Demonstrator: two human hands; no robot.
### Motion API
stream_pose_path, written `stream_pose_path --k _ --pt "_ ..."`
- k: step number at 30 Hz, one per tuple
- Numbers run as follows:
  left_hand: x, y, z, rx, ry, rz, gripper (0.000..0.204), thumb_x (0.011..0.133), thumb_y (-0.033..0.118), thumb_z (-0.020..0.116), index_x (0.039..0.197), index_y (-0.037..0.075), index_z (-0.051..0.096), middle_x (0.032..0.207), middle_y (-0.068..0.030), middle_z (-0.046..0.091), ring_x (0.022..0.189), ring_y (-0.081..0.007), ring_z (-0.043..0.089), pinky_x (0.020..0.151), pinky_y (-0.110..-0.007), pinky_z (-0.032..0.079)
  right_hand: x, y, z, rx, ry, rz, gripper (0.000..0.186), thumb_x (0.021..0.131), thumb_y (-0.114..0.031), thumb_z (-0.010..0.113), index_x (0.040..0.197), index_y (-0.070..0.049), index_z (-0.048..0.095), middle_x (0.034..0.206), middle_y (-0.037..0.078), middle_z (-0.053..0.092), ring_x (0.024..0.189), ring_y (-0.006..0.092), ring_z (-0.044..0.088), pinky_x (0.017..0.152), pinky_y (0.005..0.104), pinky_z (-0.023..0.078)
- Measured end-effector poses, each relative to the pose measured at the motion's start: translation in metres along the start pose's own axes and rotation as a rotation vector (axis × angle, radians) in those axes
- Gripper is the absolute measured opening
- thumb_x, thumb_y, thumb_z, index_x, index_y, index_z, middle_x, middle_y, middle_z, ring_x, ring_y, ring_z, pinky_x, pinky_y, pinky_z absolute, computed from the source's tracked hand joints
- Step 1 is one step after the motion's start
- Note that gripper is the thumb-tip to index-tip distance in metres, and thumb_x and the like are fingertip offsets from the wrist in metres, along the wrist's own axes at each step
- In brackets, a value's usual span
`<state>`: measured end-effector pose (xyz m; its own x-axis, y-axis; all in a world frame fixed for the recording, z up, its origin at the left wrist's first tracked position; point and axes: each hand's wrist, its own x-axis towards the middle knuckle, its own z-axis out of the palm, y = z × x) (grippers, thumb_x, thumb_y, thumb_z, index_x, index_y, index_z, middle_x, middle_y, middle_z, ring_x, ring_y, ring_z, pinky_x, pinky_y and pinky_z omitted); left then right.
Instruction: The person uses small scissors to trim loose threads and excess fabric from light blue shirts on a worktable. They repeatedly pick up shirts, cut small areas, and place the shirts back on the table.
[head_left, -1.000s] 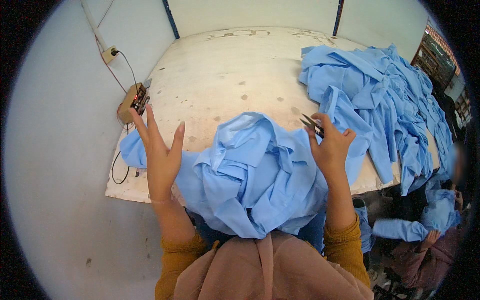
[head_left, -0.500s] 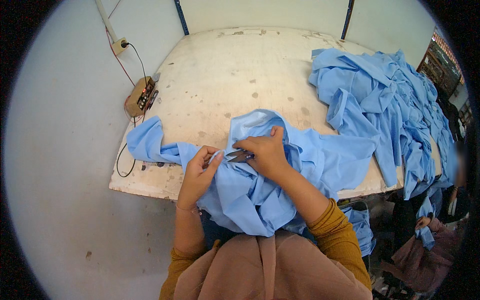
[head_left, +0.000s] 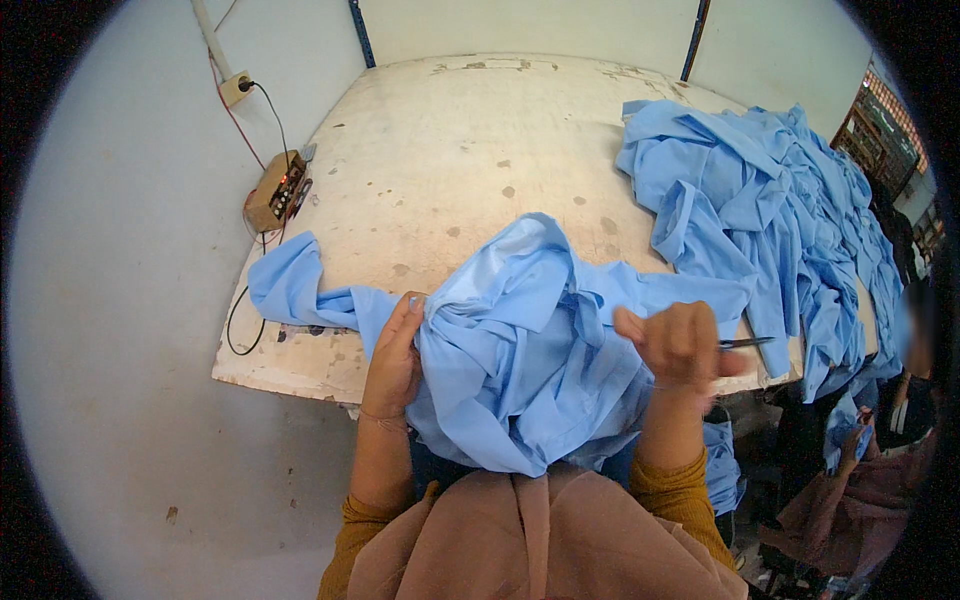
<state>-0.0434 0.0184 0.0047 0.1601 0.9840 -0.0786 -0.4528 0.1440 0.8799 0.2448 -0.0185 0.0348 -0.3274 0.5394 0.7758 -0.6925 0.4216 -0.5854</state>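
A light blue cloth garment [head_left: 500, 360] lies bunched over the table's front edge and my lap, one sleeve-like end stretching left. My left hand [head_left: 398, 345] grips a gathered edge of it, thumb on top. Off to the right, above the garment's right part, my right hand [head_left: 680, 345] is closed and slightly blurred. Dark scissors [head_left: 747, 342] stick out from its right side, pointing right. Their handles are hidden in the hand. Between my hands the garment's open end stands up, showing a paler inside.
A pile of light blue garments [head_left: 740, 190] covers the right of the worn pale table [head_left: 420, 140] and hangs over its edge. At the left edge sits a brown box with a red light [head_left: 277, 190], wired to a wall socket [head_left: 236, 88]. A co-worker [head_left: 840, 500] handles blue cloth at lower right.
My right hand has moved right, away from my left hand and the cloth edge, taking the scissors with it. The blades now point right instead of left. My left hand still holds the garment.
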Motion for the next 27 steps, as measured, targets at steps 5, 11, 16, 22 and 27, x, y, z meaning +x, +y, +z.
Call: stream_pose_path --k 5,11,16,22,27 --pt "0.003 -0.011 -0.016 0.289 -0.112 0.202 0.020 0.104 0.020 0.047 0.113 0.004 0.057 0.104 -0.0036 0.063 0.095 -0.0109 0.057 0.087 -0.026 0.045 -0.001 -0.002 0.015 -0.500 0.309 0.287 0.012 0.091 -0.015 0.070 0.096 -0.004 0.071 0.072 0.000 0.058 0.063 0.0108 0.054 0.068 0.0327 0.047" --pt "-0.011 -0.006 0.012 0.826 -0.192 0.776 0.018 0.086 0.012 0.069 0.103 0.008 0.063 0.103 -0.0062 0.062 0.084 -0.0188 0.057 0.080 -0.030 0.044 0.032 0.056 0.047 -0.602 0.439 0.640 0.024 0.092 -0.020 0.069 0.104 0.001 0.066 0.082 0.004 0.064 0.075 0.0070 0.058 0.067 0.0244 0.047" --pt "-0.036 -0.008 0.018 1.324 -0.183 1.120 0.039 0.066 0.018 0.085 0.102 0.019 0.069 0.104 -0.0029 0.059 0.086 -0.0208 0.055 0.078 -0.035 0.041 0.026 0.073 0.046 -0.655 0.539 0.607 0.022 0.090 -0.023 0.073 0.084 -0.006 0.061 0.072 -0.004 0.054 0.069 0.0039 0.044 0.059 0.0250 0.037" --pt "-0.042 -0.001 0.021 1.303 -0.136 1.071 0.038 0.067 0.018 0.084 0.103 0.022 0.071 0.106 -0.0014 0.057 0.085 -0.0184 0.051 0.074 -0.034 0.037 0.019 0.072 0.039 -0.438 0.830 0.591 0.021 0.091 -0.025 0.072 0.084 -0.012 0.057 0.069 -0.007 0.050 0.060 0.0024 0.038 0.052 0.0220 0.029" --pt "-0.031 0.002 0.012 1.384 -0.194 1.135 0.038 0.076 0.015 0.078 0.111 0.019 0.066 0.112 -0.0026 0.059 0.088 -0.0178 0.053 0.079 -0.033 0.036 0.017 0.068 0.036 -0.057 0.858 0.540 0.011 0.099 -0.021 0.059 0.096 -0.012 0.054 0.068 -0.006 0.049 0.051 0.0037 0.034 0.046 0.0216 0.023"
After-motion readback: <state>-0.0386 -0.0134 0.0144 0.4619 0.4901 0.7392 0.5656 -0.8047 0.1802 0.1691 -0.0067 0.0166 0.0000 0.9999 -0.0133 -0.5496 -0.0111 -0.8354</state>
